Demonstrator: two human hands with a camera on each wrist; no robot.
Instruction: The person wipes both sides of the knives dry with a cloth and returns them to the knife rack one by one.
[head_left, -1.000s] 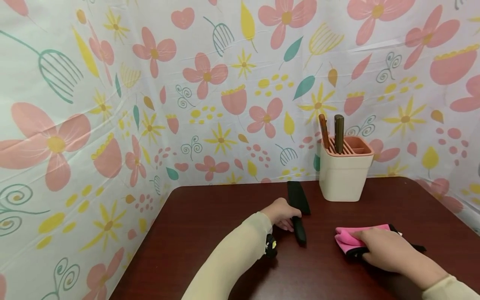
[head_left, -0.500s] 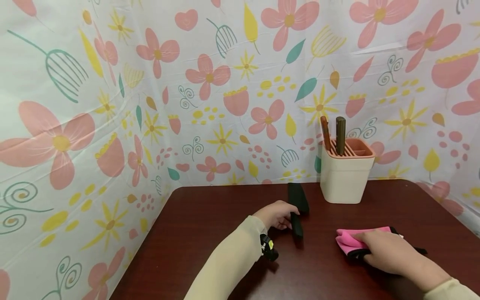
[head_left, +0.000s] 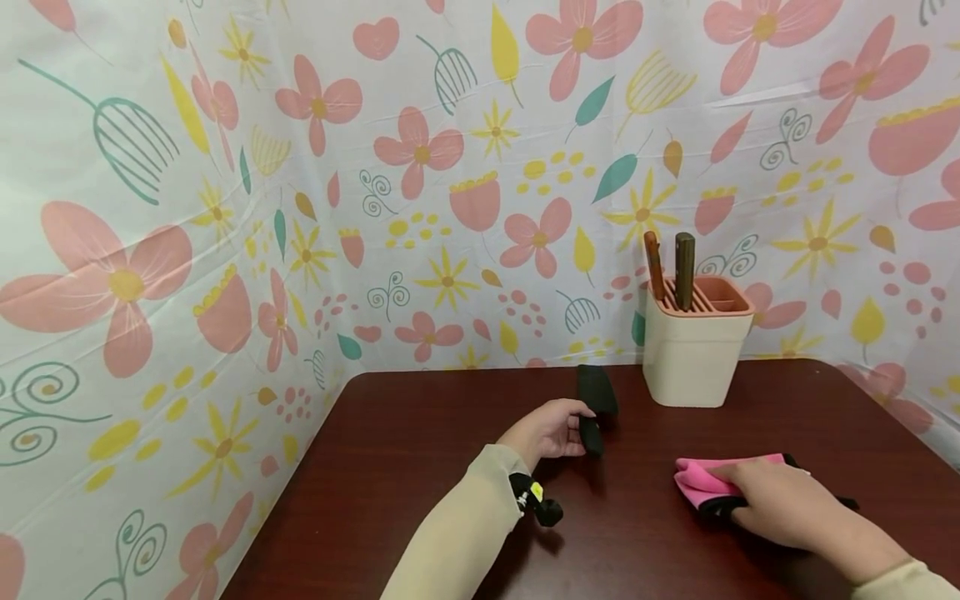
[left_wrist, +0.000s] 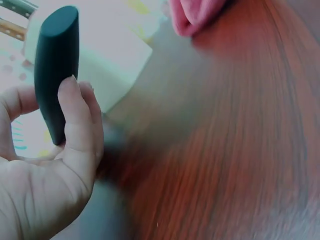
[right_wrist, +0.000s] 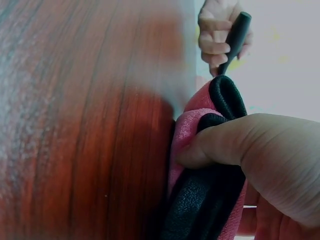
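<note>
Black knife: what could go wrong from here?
1. The left hand holds the black knife near the blade end of its handle, leaving the rest sticking out; it could twist.
2. The right hand grips a folded pink cloth; if that meets the blade, cloth or hand could get nicked.
3. The knife block stands right of the blade in the head view; a swing that way might bump it.

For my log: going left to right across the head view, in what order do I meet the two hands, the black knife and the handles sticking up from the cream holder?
Left hand → black knife → reddish-brown handle → dark olive handle → right hand.
</note>
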